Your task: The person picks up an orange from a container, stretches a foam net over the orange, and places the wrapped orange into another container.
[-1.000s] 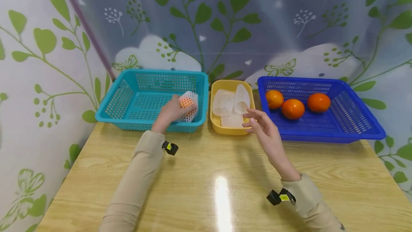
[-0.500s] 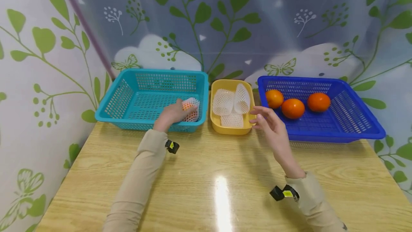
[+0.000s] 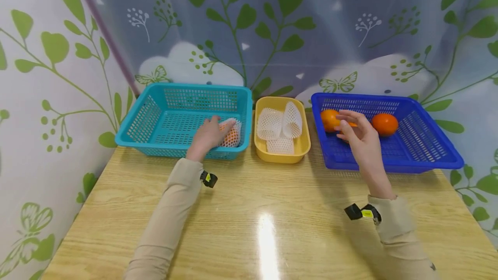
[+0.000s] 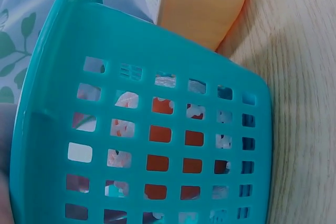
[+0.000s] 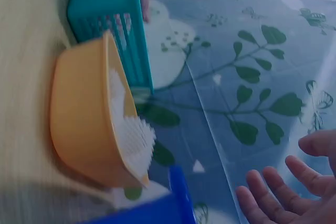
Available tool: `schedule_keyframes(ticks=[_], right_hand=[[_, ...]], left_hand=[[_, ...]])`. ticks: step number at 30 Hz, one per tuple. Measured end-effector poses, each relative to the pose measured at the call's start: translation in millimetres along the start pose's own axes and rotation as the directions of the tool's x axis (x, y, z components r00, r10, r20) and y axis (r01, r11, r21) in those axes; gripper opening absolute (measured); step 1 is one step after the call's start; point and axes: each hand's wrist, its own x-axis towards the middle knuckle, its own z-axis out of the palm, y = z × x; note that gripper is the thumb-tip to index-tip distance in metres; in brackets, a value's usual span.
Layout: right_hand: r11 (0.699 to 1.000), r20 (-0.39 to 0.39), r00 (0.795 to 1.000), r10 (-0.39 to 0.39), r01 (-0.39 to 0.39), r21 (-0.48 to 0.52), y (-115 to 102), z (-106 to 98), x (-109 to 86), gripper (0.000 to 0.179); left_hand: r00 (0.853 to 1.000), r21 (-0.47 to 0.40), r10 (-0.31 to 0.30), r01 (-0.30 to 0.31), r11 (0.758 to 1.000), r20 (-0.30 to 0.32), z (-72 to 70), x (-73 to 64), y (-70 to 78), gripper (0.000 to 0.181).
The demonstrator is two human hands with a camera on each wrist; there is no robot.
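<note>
In the head view, an orange in a white foam net (image 3: 231, 136) lies in the right end of the turquoise basket (image 3: 183, 144). My left hand (image 3: 206, 136) is beside it with loosened fingers, its thumb over the net. In the left wrist view, patches of the netted orange (image 4: 160, 134) show through the basket's holes. My right hand (image 3: 363, 139) hovers over the left part of the blue basket (image 3: 393, 165), fingers spread, holding nothing. Behind its fingers are an orange (image 3: 328, 120) and a mostly hidden one; another orange (image 3: 385, 124) lies to the right.
Between the two baskets stands a yellow tub (image 3: 282, 157) with several white foam nets (image 3: 270, 123) in it. All three containers stand on a wooden table (image 3: 233, 219), against a leaf-patterned curtain (image 3: 272, 55).
My right hand has moved right, from the yellow tub to over the blue basket. The netted orange has settled slightly to the right in the turquoise basket, and my left fingers have loosened from it.
</note>
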Motion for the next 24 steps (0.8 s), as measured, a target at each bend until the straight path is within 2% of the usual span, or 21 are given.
schedule_keyframes(ticks=[3, 7, 11, 16, 20, 24], right_hand=[[0.991, -0.034, 0.999, 0.017, -0.021, -0.131, 3, -11, 8.4, 0.040], [0.941, -0.069, 0.998, 0.013, -0.036, -0.335, 11, -21, 18.1, 0.044], [0.866, -0.046, 0.998, 0.034, -0.053, -0.498, 25, -28, 26.5, 0.045], [0.743, 0.030, 0.997, 0.065, -0.028, -0.669, 48, -32, 35.6, 0.046], [0.677, 0.072, 0.990, 0.122, -0.030, -0.735, 60, -34, 41.1, 0.051], [0.630, 0.130, 0.963, 0.235, -0.049, -0.775, 67, -36, 46.4, 0.063]], left_hand=[[0.997, -0.045, 0.020, -0.023, 0.999, -0.069, 0.7, -0.3, -1.4, 0.080], [0.988, -0.093, 0.035, -0.049, 0.995, -0.148, 1.6, -0.2, -2.6, 0.077], [0.981, -0.106, 0.041, -0.062, 0.992, -0.192, 1.3, -1.2, -2.4, 0.073], [0.976, -0.110, 0.046, -0.071, 0.991, -0.215, 1.2, -2.9, -2.7, 0.071], [0.972, -0.111, 0.052, -0.079, 0.991, -0.230, 2.0, -3.2, -2.6, 0.068], [0.963, -0.112, 0.065, -0.098, 0.989, -0.262, 3.2, -3.0, -2.7, 0.064]])
